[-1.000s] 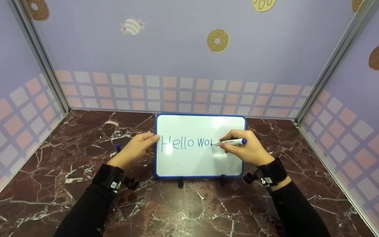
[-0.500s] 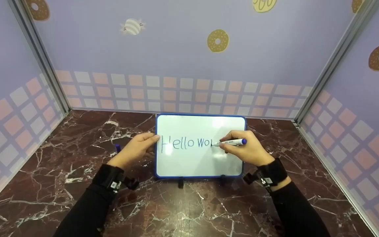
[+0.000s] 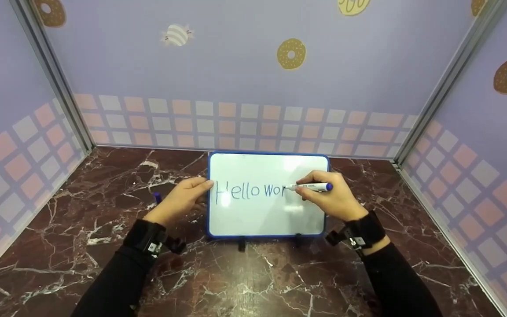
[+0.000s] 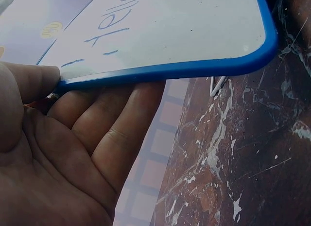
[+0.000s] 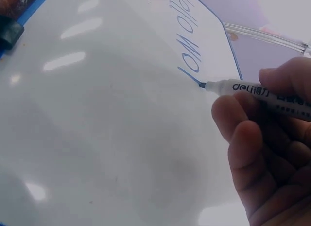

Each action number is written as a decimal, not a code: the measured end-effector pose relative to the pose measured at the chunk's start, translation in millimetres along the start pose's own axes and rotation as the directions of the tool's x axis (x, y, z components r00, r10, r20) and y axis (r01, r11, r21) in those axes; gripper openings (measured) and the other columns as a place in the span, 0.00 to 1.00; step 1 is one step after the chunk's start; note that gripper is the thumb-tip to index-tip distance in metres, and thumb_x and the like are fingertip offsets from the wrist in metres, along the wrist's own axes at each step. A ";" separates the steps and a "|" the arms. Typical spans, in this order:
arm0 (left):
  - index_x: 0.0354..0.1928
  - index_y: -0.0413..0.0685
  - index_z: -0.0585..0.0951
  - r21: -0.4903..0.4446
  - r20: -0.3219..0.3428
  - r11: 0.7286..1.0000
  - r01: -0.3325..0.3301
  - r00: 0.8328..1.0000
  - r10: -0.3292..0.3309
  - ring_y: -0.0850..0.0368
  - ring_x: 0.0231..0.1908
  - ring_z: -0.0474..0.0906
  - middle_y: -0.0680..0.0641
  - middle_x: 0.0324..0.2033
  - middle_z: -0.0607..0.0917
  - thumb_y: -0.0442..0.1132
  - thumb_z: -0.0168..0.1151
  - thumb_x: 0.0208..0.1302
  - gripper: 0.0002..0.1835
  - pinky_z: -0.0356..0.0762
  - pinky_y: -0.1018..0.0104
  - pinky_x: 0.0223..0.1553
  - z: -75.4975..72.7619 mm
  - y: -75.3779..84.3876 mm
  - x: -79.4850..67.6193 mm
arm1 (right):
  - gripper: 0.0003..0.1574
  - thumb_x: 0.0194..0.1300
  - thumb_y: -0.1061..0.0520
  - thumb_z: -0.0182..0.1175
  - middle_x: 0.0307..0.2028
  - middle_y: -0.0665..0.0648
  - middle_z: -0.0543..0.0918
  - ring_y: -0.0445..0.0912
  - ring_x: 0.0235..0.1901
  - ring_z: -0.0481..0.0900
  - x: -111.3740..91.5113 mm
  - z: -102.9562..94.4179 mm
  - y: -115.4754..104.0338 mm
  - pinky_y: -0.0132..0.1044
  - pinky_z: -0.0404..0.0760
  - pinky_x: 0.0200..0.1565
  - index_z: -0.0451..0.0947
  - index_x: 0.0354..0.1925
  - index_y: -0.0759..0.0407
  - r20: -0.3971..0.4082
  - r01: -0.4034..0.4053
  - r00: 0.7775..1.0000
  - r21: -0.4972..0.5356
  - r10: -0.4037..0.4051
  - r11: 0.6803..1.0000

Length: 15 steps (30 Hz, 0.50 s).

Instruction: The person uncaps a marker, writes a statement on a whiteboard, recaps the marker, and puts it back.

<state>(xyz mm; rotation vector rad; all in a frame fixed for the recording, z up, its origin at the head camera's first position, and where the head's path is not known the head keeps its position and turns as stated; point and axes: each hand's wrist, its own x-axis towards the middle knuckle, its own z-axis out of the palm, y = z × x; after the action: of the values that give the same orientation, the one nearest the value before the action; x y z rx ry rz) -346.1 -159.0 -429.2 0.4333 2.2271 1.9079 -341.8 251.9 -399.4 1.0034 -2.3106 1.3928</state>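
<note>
A blue-framed whiteboard [image 3: 253, 220] stands tilted back at the middle of the table, with "Hello Wor" handwritten across it in blue. My left hand [image 3: 186, 196] grips its left edge: in the left wrist view the thumb lies over the blue frame [image 4: 194, 70] and the other fingers are behind it. In my right hand [image 3: 335, 196] a white whiteboard marker [image 3: 308, 187] with a blue end is pinched between thumb and fingers. The marker's dark tip [image 5: 203, 85] meets the board at the end of the last stroke in the right wrist view.
A blue marker cap [image 3: 157, 197] shows beside my left wrist, partly hidden by it. Small black feet [image 3: 241, 244] prop the board's lower edge on the dark marbled table [image 3: 218, 281]. Patterned panels [image 3: 253, 79] enclose the back and both sides.
My right hand has moved the marker slightly up and to the right, and the upright stroke after "Wo" has become an "r". The left hand has stayed on the board's edge.
</note>
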 end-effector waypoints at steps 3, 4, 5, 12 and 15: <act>0.60 0.30 0.81 -0.014 0.005 1.000 0.001 1.000 0.000 0.53 0.40 0.92 0.40 0.45 0.93 0.45 0.53 0.90 0.21 0.94 0.53 0.45 -0.4 0.1 -0.2 | 0.03 0.72 0.64 0.76 0.33 0.53 0.93 0.44 0.31 0.90 0.2 -0.9 0.5 0.32 0.90 0.35 0.92 0.44 0.59 -0.002 0.001 1.000 -0.001 -0.001 1.000; 0.60 0.29 0.81 -0.016 0.007 1.000 0.001 1.000 -0.001 0.52 0.41 0.93 0.39 0.46 0.93 0.45 0.53 0.90 0.21 0.94 0.51 0.46 -0.4 0.1 -0.3 | 0.03 0.72 0.64 0.76 0.32 0.54 0.92 0.44 0.31 0.89 0.2 -1.3 0.9 0.32 0.89 0.35 0.92 0.44 0.59 -0.002 0.003 1.000 0.000 -0.003 1.000; 0.60 0.30 0.81 -0.015 0.006 1.000 0.001 1.000 -0.001 0.52 0.41 0.93 0.38 0.46 0.93 0.45 0.53 0.90 0.21 0.94 0.50 0.46 -0.3 0.0 -0.2 | 0.03 0.72 0.64 0.76 0.32 0.54 0.92 0.44 0.30 0.89 0.1 -1.6 1.3 0.31 0.88 0.34 0.92 0.44 0.59 -0.002 0.006 1.000 -0.002 -0.006 1.000; 0.57 0.31 0.82 -0.007 -0.001 1.000 -0.006 1.000 0.006 0.51 0.42 0.93 0.37 0.47 0.93 0.44 0.53 0.90 0.19 0.93 0.46 0.49 0.3 0.3 -0.6 | 0.03 0.72 0.65 0.76 0.31 0.54 0.92 0.44 0.29 0.87 0.1 -3.3 2.4 0.30 0.86 0.32 0.92 0.44 0.60 -0.001 0.016 1.000 -0.005 -0.016 1.000; 0.56 0.32 0.82 -0.018 0.000 1.000 -0.001 1.000 0.001 0.50 0.42 0.93 0.38 0.46 0.93 0.44 0.53 0.90 0.19 0.93 0.47 0.49 -0.1 0.3 -1.5 | 0.03 0.72 0.65 0.75 0.31 0.54 0.92 0.44 0.28 0.87 0.6 -3.1 2.7 0.31 0.87 0.33 0.92 0.43 0.62 -0.002 0.007 1.000 -0.005 -0.007 1.000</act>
<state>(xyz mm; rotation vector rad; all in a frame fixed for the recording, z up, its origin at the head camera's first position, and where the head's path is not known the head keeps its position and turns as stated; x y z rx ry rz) -344.7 -159.5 -429.0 0.4314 2.2090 1.9268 -344.4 255.1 -399.3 1.0071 -2.3059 1.3840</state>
